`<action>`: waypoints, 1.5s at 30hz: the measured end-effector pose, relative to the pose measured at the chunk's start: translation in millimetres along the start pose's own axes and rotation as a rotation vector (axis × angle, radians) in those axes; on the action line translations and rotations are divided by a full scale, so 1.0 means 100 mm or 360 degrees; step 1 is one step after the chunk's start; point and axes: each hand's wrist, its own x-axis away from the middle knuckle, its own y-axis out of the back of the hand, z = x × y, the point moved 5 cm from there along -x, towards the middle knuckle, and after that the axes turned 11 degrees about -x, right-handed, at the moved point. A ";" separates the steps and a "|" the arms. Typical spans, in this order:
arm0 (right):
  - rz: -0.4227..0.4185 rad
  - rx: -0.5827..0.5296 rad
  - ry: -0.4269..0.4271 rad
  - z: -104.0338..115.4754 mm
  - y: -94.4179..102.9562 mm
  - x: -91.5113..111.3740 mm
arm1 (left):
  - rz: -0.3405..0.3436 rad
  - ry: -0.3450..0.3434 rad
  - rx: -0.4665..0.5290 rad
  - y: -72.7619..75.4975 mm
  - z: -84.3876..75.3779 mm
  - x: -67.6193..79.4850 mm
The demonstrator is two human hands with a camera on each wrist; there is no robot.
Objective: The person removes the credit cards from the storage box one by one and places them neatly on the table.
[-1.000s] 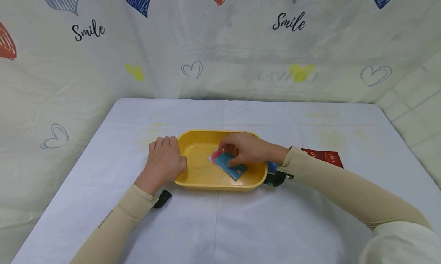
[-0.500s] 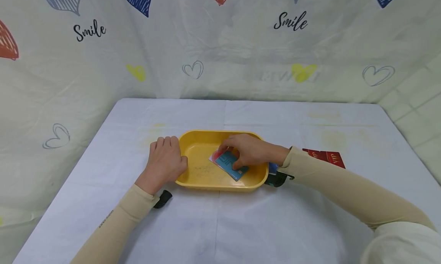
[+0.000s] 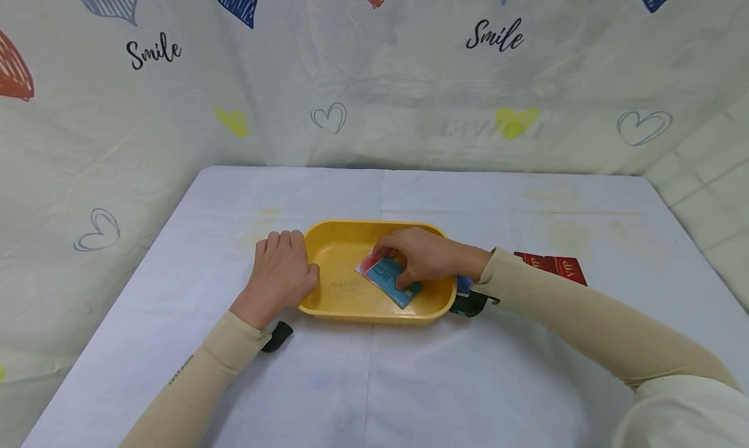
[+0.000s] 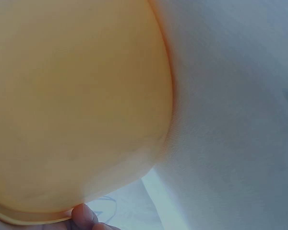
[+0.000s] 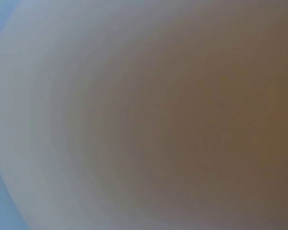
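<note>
The person's left hand [image 3: 283, 269] grips the left end of a yellow tray [image 3: 374, 224], fingers curled over the rim and thumb on the inner side, most likely to stop the tray from sliding. The right hand [image 3: 424, 253] reaches in over the tray's right end and pinches a blue card [image 3: 385, 276] between thumb and bent fingers; whether the card is pressed flat or slightly raised, I cannot tell. It lies aslant in the tray's right half, overlapping a pink-and-white card [image 3: 365, 264] whose corner peeks out towards the tray's left end; the overlap suggests they are being stacked. The tray stands about midway between the side edges of the worktop [image 3: 322, 389], probably so that both arms reach it easily. Just off the tray's right end, a blue item [image 3: 463, 285] and a dark item [image 3: 468, 303] are partly covered by the right sleeve [image 3: 591, 324], too little showing to name. Further towards the worktop's right edge lie red cards [image 3: 556, 266], cut off by that same sleeve, so I cannot count them. A black piece [image 3: 279, 337] shows beside the left cuff, its purpose unclear. The right wrist's view is only a brownish blur.
</note>
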 end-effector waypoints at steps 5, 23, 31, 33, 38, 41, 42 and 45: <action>0.0007 -0.0009 -0.0016 0.01 0.00 0.00 | 0.0003 0.0000 0.0004 0.00 0.00 -0.01; 0.0026 -0.0014 -0.0016 0.03 -0.01 0.01 | -0.0021 -0.0003 0.0022 0.00 -0.01 0.00; 0.0026 -0.0027 -0.0018 0.02 0.00 0.02 | -0.0019 0.0002 0.0026 0.01 -0.01 0.00; 0.0024 -0.0035 -0.0006 0.02 0.00 0.01 | -0.0024 0.0000 0.0028 0.01 -0.01 0.01; 0.0038 -0.0070 -0.0002 0.01 0.01 0.00 | -0.0032 -0.0002 0.0036 0.00 -0.01 0.01; 0.0048 -0.0104 -0.0007 0.02 0.02 0.00 | -0.0034 -0.0005 0.0038 0.00 -0.01 0.01; 0.0050 -0.0113 -0.0010 0.02 0.02 0.00 | -0.0034 -0.0005 0.0038 0.00 -0.01 0.01; 0.0045 -0.0127 -0.0005 0.03 0.04 0.01 | -0.0024 -0.0002 0.0042 0.00 -0.01 0.01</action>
